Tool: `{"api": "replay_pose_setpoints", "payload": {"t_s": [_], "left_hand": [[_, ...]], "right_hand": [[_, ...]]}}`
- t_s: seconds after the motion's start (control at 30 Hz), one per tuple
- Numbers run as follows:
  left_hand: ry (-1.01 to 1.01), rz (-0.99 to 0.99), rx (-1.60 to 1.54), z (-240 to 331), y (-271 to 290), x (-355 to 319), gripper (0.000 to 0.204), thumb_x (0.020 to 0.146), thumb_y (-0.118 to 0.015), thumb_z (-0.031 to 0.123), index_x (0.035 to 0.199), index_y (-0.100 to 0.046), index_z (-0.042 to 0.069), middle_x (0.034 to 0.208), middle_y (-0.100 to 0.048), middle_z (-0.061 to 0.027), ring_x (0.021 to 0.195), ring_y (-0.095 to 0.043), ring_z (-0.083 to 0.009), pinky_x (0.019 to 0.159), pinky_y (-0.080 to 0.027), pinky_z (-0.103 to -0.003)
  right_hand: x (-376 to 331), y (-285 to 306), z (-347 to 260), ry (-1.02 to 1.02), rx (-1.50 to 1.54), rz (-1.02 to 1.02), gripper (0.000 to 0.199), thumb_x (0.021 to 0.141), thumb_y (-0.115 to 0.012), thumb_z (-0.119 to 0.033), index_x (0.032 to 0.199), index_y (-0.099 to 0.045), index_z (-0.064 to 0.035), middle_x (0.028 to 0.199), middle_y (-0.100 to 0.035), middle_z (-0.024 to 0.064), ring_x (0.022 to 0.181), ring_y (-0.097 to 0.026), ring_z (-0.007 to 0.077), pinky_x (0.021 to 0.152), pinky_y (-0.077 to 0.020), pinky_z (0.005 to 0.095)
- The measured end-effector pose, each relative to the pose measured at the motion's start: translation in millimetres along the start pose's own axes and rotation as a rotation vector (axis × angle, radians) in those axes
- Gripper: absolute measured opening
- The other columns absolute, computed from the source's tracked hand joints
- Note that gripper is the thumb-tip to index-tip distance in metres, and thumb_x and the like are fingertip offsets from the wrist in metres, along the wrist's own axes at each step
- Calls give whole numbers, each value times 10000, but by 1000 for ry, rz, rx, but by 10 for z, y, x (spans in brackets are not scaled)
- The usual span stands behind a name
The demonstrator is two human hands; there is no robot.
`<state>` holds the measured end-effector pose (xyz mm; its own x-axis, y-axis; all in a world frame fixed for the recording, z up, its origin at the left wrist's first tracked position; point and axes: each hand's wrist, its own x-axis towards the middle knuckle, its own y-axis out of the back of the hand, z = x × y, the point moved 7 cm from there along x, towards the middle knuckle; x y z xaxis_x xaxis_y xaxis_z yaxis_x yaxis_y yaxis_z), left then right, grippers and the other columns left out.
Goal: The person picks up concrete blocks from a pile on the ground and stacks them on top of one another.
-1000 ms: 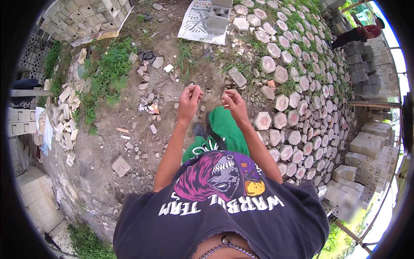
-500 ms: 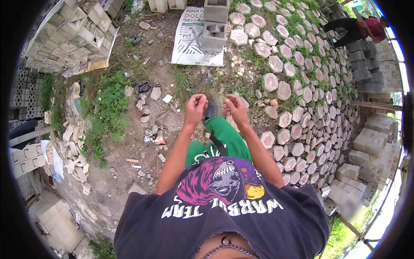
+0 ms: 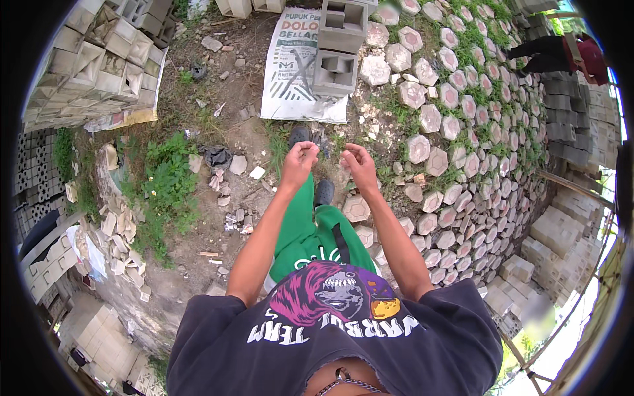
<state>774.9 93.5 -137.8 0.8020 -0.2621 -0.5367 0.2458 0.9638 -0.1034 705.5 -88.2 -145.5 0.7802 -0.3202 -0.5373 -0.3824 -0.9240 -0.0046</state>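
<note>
My left hand [image 3: 300, 162] and my right hand [image 3: 358, 166] are held out in front of my body, a short gap between them. Both have loosely bent fingers, and nothing shows in either one. Beyond them, grey hollow concrete blocks [image 3: 335, 71] stand in a row on a white printed sack [image 3: 284, 99] spread on the ground. Below my hands are my green trousers [image 3: 297, 228] and dark shoes [image 3: 323, 192], one foot ahead of the other near the sack's edge.
Hexagonal paving blocks [image 3: 436, 161] cover the ground to the right. Stacked pale blocks [image 3: 99, 59] rise at the far left, above green weeds [image 3: 168, 178] and rubble [image 3: 122, 244]. A person in a red top [image 3: 588, 59] is at the far right by grey block stacks [image 3: 564, 109].
I have stepped forward, so the sack and blocks are closer. My other foot now shows ahead, near the sack. Both hands keep about the same pose.
</note>
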Motion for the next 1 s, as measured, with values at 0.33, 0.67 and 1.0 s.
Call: {"api": "replay_pose_setpoints", "payload": {"t_s": [0.33,0.67,1.0], "left_hand": [[129,-35,170,-230,-15,2054,249,916,-630,212,1065,-583,18,967,-649,-61,840,-628,-141,759,-498,-282],[-209,155,550,-1387,-268,4649,485,863,-639,314,1233,-552,13,1231,-588,-209,1185,-535,-352,991,-411,-404],[80,369,685,-2252,-175,5791,648,824,-677,381,1308,-498,-9,1303,-545,-222,1210,-517,-349,1014,-409,-420]], "right_hand": [[1795,123,-34,-150,2,172,371,907,-632,-248,1192,-570,-19,954,-644,53,829,-609,120,725,-467,260],[4446,595,1252,42,-213,326,384,877,-649,-234,1157,-589,21,1040,-649,151,971,-621,222,884,-471,326],[5657,800,2115,-67,-536,295,618,801,-663,-442,1218,-564,3,1139,-629,235,1061,-612,348,926,-453,408]]}}
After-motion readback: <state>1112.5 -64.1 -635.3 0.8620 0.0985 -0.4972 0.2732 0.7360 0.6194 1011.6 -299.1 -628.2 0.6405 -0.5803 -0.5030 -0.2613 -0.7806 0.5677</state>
